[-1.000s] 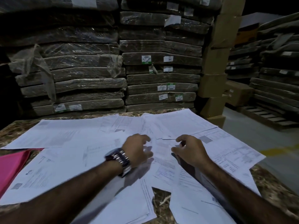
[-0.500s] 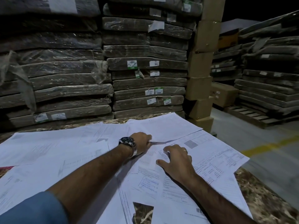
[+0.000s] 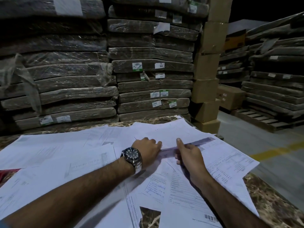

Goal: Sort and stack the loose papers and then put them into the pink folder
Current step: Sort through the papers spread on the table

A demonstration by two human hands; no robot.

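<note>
Working the far sheet (image 3: 166,130) at back right of the table (image 3: 276,204): straight ahead of both sets of fingertips, long axis roughly left-right across the view, near edge raised off the sheets below, shadow band under it. Right hand (image 3: 189,155) nearer to that edge: thumb on top, fingers tucked beneath, so reads as a pinch on the edge. Left hand (image 3: 146,149) just beside it on the left, fingers curled, knuckles down at the same edge; can't tell whether gripping or only pressing. Wristwatch (image 3: 132,156) on the left wrist. Count: two hands, one watch, one pink folder (image 3: 7,176), visible only as a sliver at far left, mostly buried under paper, well apart from both hands. Loose papers (image 3: 57,155): ten-plus overlapping across the table, exact number not readable. No stack formed yet, so early in the sort by the look of it. Next probably a pull of the far sheet toward the body; left hand closer to the folder for later
</note>
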